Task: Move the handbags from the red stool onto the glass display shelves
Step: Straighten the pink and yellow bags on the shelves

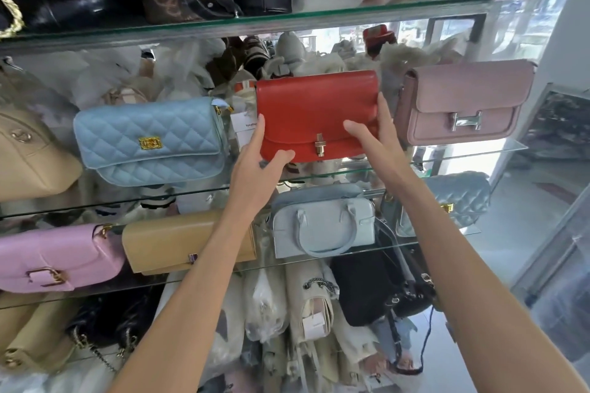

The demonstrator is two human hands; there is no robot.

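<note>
Hands, left (255, 166) and right (375, 134), grip red handbag (316, 112) between blue bag (150, 140) and pink bag (466, 102).

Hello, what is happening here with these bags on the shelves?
A person is setting a red handbag on a glass shelf, between a light blue quilted bag and a dusty pink bag. The left hand holds its lower left corner and the right hand holds its right edge. Other bags fill the shelves above and below.
</note>
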